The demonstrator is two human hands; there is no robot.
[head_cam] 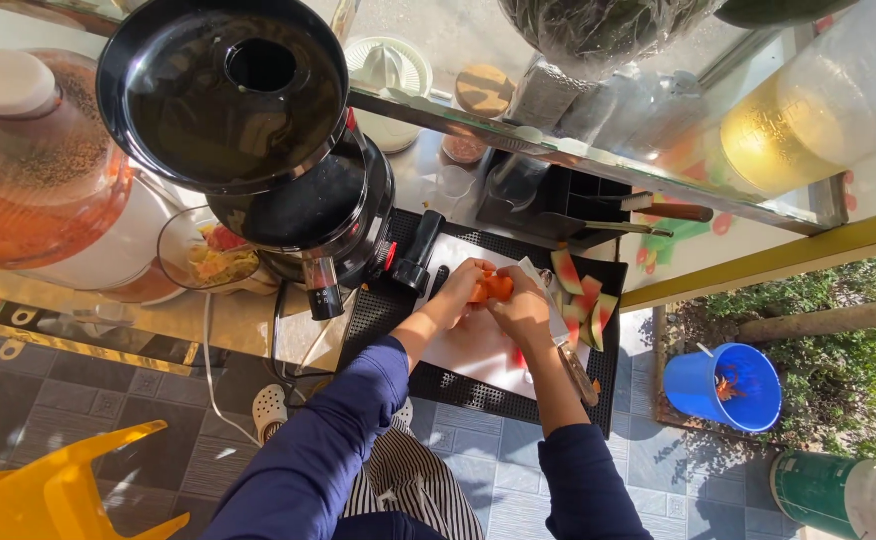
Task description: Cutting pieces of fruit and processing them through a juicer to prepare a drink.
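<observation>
Both of my hands meet over a white cutting board (463,345) on a black perforated mat (478,390). My left hand (458,290) and my right hand (523,305) together grip a small orange piece, apparently a carrot (493,288). Watermelon rind pieces (583,300) lie on the board just right of my right hand. A knife (578,372) rests on the board by my right forearm. My sleeves are dark blue.
A tall black juicer (258,130) stands left of the board, with a glass bowl of pulp (213,255) beside it. A large orange drink jar (38,160) is far left. A blue bucket (723,385), green bin (828,490) and yellow chair (68,490) stand on the tiled floor.
</observation>
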